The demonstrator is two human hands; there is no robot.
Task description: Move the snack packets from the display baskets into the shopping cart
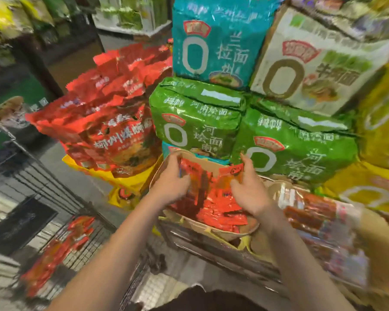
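Note:
A round tan display basket (225, 235) in the middle holds several small red-orange snack packets (220, 212). My left hand (172, 180) is inside its left side, fingers curled round a bunch of these packets. My right hand (249, 189) reaches in from the right and pinches one packet (230, 170) by its upper edge. The wire shopping cart (61, 212) stands at the lower left. Several red packets (58, 250) lie on its mesh bottom.
Stacked noodle multipacks rise behind the basket: green (198, 122), teal (213, 41), cream (317, 63). Large red bags (112, 122) pile to the left on a yellow stand. A second basket with clear-wrapped red sausages (319, 212) sits at right. Shelves line the far left.

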